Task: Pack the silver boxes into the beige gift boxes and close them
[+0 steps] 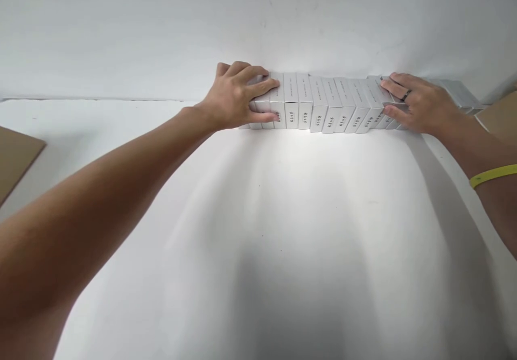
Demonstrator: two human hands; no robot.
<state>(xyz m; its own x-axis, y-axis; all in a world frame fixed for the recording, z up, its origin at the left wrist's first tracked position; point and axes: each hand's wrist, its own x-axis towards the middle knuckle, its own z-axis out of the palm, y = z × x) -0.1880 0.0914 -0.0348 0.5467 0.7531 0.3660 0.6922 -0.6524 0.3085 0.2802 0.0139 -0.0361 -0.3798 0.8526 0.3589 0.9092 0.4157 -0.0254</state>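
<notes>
Several small white cartons [306, 101] stand upright side by side in a row against the wall, with dark printed characters on their front faces. My left hand [238, 95] grips the row's left part, fingers over the tops and thumb against the fronts. Farther right, my right hand [420, 101], with a dark ring on one finger, holds the cartons in a similar way. Some cartons in the middle lean and stick out unevenly at the front. Both hands partly hide the cartons under them, and more cartons [458, 92] show beyond my right hand.
A white wall [258, 21] rises right behind the row. The cartons stand on a white tabletop [299, 231]. Brown cardboard [18, 158] lies at the left edge, and another brown cardboard piece [501, 118] is at the right edge near my right forearm.
</notes>
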